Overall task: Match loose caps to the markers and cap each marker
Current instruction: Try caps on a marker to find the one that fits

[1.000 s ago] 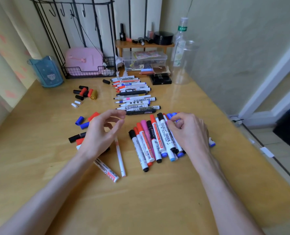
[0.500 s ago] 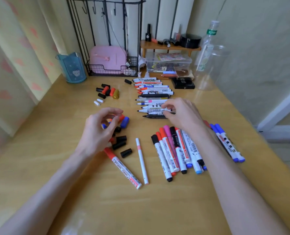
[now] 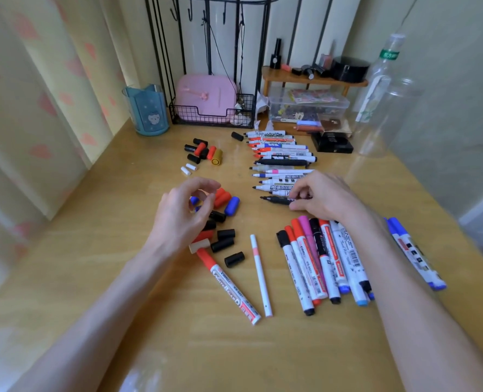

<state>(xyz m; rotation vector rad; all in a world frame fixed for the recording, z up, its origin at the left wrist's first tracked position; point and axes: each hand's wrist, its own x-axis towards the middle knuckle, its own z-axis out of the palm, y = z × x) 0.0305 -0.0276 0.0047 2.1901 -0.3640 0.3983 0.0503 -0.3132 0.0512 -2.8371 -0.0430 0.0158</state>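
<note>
My right hand (image 3: 325, 198) pinches the barrel of an uncapped black marker (image 3: 275, 200), the nearest one in a row of uncapped markers (image 3: 282, 159) lying tips left. Over a cluster of loose caps hovers my left hand (image 3: 181, 213), fingers loosely curled, nothing seen in it. Around it lie a blue cap (image 3: 231, 205), red caps (image 3: 221, 197) and several black caps (image 3: 223, 244). A second pile of caps (image 3: 203, 152) lies farther back. Capped markers (image 3: 316, 261) lie bunched under my right wrist. A red capped marker (image 3: 229, 284) and a thin white pen (image 3: 260, 274) lie nearer me.
Two blue capped markers (image 3: 412, 251) lie by the table's right edge. At the back stand a blue cup (image 3: 148, 111), a wire rack with a pink case (image 3: 206, 99), a clear box (image 3: 308, 106), a black box (image 3: 332, 144) and clear bottles (image 3: 381, 89).
My right hand left the bunch of capped markers, reached back to the uncapped row and took hold of the black marker. My left hand moved over the loose caps. The view shifted.
</note>
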